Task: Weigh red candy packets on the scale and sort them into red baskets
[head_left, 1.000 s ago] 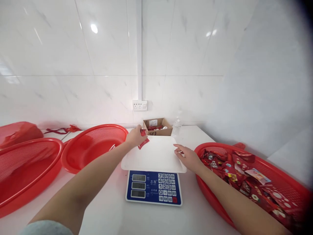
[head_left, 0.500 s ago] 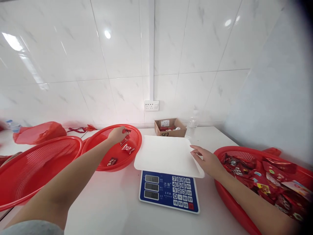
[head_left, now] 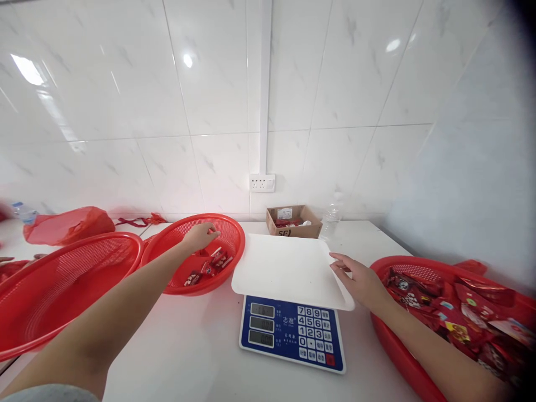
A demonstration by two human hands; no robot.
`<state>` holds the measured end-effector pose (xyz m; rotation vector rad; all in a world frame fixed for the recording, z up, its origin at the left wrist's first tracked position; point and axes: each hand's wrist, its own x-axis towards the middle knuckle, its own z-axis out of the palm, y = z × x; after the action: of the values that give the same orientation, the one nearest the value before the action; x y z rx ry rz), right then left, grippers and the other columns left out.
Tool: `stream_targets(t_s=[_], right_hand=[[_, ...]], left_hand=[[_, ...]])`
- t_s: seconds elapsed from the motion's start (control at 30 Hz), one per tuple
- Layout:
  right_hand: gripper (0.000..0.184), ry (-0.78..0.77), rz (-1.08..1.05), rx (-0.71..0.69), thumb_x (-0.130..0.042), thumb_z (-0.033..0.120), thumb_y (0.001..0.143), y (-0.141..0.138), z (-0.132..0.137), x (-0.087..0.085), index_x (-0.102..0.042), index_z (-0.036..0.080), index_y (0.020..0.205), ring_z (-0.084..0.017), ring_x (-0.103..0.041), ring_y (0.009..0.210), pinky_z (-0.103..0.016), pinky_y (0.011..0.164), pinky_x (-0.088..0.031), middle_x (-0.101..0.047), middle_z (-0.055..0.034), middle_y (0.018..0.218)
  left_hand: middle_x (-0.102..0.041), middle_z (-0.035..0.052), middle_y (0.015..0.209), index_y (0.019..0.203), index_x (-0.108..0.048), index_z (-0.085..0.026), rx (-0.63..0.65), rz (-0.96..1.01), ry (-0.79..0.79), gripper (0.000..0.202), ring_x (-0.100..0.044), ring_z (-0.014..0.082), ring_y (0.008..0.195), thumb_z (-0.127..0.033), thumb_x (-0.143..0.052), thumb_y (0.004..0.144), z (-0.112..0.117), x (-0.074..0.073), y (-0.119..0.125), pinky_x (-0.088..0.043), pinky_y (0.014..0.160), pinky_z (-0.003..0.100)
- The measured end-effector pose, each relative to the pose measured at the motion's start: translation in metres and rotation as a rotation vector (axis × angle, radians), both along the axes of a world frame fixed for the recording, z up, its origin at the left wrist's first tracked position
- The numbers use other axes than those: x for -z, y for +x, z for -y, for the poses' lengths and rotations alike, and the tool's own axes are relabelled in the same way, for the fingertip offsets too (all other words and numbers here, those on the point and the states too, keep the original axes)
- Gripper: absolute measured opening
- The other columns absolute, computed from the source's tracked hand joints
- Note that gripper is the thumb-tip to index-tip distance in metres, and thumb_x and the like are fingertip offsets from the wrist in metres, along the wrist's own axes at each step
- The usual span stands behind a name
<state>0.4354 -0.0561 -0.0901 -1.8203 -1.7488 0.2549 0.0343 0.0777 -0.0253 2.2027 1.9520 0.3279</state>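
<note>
My left hand hovers over the middle red mesh basket, fingers spread and empty, just above several small red candy packets lying in it. My right hand rests open with fingers stretched out on the right edge of the white tray of a blue-fronted digital scale. Nothing lies on the tray. Right of that hand, a large red basket is heaped with red wrapped sweets.
A bigger red basket sits at the left, with a red plastic bag behind it. A small cardboard box and a clear bottle stand by the tiled wall. Another person's fingers show at the far left edge.
My left hand carried red packets from the scale tray to the middle basket and let them fall; it is now open. The right hand stayed at the tray's edge.
</note>
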Motion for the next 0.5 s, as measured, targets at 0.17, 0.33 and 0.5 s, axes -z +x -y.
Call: stream_targets(t_s=[0.17,0.33,0.5], right_hand=[[0.044,-0.004,-0.007,-0.004,-0.037,0.041,0.083,0.000,0.000,0.000,-0.054,0.020,0.117,-0.022,-0.062,0.087,-0.035,0.072,-0.049,-0.068,-0.0060,0.098],[0.045,-0.031,-0.001,0.011,-0.037,0.041,0.083,-0.001,0.000,-0.001,-0.053,0.019,0.119,-0.022,-0.063,0.087,-0.035,0.074,-0.049,-0.067,-0.0065,0.100],[0.043,-0.026,-0.013,0.002,-0.038,0.040,0.083,-0.002,0.000,-0.001,-0.055,0.020,0.117,-0.022,-0.063,0.087,-0.034,0.073,-0.050,-0.068,-0.0061,0.098]], left_hand=[[-0.062,0.0059,0.097,0.104,-0.056,-0.015,0.016,-0.035,-0.062,0.034,-0.059,0.0163,0.083,-0.043,-0.048,0.086,-0.001,0.006,-0.002,-0.049,0.074,0.036],[-0.059,0.0070,0.104,0.109,-0.055,-0.015,0.043,-0.077,-0.235,0.035,-0.059,0.0183,0.089,-0.041,-0.050,0.085,0.004,0.010,-0.004,-0.049,0.078,0.039],[-0.057,0.0079,0.112,0.113,-0.053,-0.017,0.093,-0.098,-0.398,0.036,-0.057,0.0200,0.096,-0.039,-0.053,0.084,0.010,0.016,-0.010,-0.048,0.081,0.041]])
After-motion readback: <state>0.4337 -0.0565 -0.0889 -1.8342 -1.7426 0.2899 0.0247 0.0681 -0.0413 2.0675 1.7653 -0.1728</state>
